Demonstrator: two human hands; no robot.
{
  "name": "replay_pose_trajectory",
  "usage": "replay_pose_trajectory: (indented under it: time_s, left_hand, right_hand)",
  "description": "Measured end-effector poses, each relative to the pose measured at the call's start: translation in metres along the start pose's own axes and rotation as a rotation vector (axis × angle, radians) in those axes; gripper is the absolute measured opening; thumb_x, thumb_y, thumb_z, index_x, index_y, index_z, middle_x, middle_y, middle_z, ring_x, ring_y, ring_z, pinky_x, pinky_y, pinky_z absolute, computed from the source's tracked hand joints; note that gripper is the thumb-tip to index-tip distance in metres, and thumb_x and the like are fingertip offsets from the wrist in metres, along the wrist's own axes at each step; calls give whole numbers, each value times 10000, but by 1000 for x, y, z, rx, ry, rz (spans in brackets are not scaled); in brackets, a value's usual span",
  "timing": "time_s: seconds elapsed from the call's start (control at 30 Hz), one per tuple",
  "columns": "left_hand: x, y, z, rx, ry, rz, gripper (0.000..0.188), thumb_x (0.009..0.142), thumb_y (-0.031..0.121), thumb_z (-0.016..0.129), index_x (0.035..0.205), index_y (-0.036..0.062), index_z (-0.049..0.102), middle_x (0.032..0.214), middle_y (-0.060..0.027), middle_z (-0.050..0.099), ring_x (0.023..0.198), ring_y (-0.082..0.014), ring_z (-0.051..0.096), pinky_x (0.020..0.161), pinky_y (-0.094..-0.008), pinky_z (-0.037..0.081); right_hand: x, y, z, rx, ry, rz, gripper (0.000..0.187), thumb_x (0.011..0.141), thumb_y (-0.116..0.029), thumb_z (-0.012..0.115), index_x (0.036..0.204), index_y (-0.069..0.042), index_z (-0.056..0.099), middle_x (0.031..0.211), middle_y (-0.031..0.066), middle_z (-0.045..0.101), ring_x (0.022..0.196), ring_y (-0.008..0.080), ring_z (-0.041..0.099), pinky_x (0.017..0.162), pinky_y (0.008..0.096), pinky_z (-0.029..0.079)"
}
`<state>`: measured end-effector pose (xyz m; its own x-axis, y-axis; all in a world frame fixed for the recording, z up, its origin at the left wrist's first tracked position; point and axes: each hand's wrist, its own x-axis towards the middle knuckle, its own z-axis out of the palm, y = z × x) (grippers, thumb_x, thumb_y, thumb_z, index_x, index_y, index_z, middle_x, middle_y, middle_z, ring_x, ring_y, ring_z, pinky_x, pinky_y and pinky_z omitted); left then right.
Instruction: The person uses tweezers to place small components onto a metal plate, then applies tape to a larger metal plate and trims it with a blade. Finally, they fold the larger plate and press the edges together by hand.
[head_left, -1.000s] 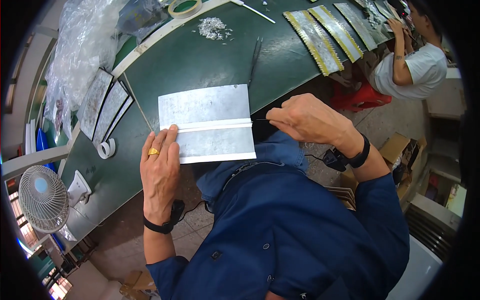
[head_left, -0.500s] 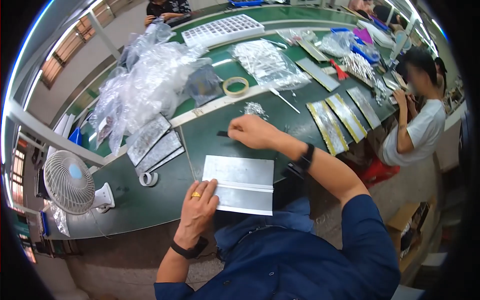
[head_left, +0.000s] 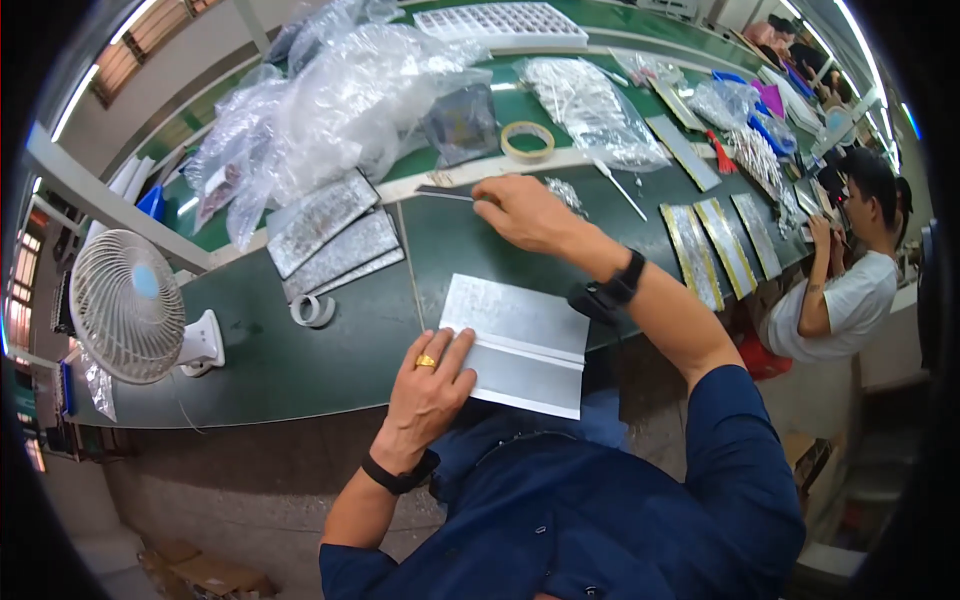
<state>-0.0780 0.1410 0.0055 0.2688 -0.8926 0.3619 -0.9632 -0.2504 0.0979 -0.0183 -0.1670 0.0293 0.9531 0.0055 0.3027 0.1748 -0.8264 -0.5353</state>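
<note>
Left hand [head_left: 428,385] flat, fingers spread, pinning silver sheet [head_left: 518,342] at near table edge [head_left: 300,370]. Right hand [head_left: 520,212] pinched shut on thin dark strip [head_left: 445,193] farther out. I judge pick-up step; next, carry strip to sheet, align carefully.

sheet [head_left: 520,340]: matt silvery | bags [head_left: 330,110]: glossy clear plastic | table [head_left: 290,370]: smooth green

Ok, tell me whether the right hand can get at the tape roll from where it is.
Probably yes: the right hand is stretched out just short of the tape roll, with only bare green table between them.
</note>
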Motion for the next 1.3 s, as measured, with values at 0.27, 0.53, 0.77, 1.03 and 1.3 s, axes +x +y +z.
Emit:
replay_pose_trajectory:
  time_s: [0.27, 0.53, 0.77, 1.03, 1.3]
  left_hand:
    - [9, -11, -2, 28, 41, 37, 101, 827, 113, 677, 777, 82, 595, 1379, -114, 719, 1263, -318, 669, 1086, -486, 543]
    - [12, -10, 6, 60, 75, 6, 148, 800, 113, 704, 763, 92, 562, 1384, -82, 724, 1280, -297, 669, 1082, -474, 547]
    - [2, -17, -13, 147, 153, 30, 190, 828, 115, 708, 742, 98, 540, 1423, -80, 719, 1342, -296, 649, 1095, -462, 542]
    - [4, -26, -35, 194, 357, 125, 152, 927, 138, 699, 864, 120, 562, 1478, -95, 696, 1391, -316, 626, 1150, -466, 505]
    - [15, -19, -5, -138, 743, -298, 391, 1121, 196, 573, 1486, 84, 486, 1453, -180, 679, 1351, -323, 641, 1114, -465, 521]
  right_hand:
    - [-93, -26, -67, 307, -352, 545, 357, 1026, -299, 697, 1149, 31, 756, 985, 212, 786, 892, 325, 754, 800, 431, 573]
    - [-75, -38, -45, -44, -522, 423, 473, 989, -425, 749, 1059, 42, 775, 859, 118, 757, 784, 178, 685, 693, 359, 534]
    - [-76, -28, -56, 609, -532, 491, 371, 958, -314, 836, 1094, 24, 762, 903, 49, 769, 831, 99, 710, 684, 269, 532]
    - [-86, 3, -30, 1351, -673, 621, 232, 1011, -234, 801, 1133, -43, 748, 971, -19, 752, 839, 57, 684, 753, 241, 545]
    - [-89, -11, -18, 1602, -492, 546, 247, 1045, -207, 748, 1207, -23, 716, 1081, 17, 771, 928, 82, 723, 854, 244, 581]
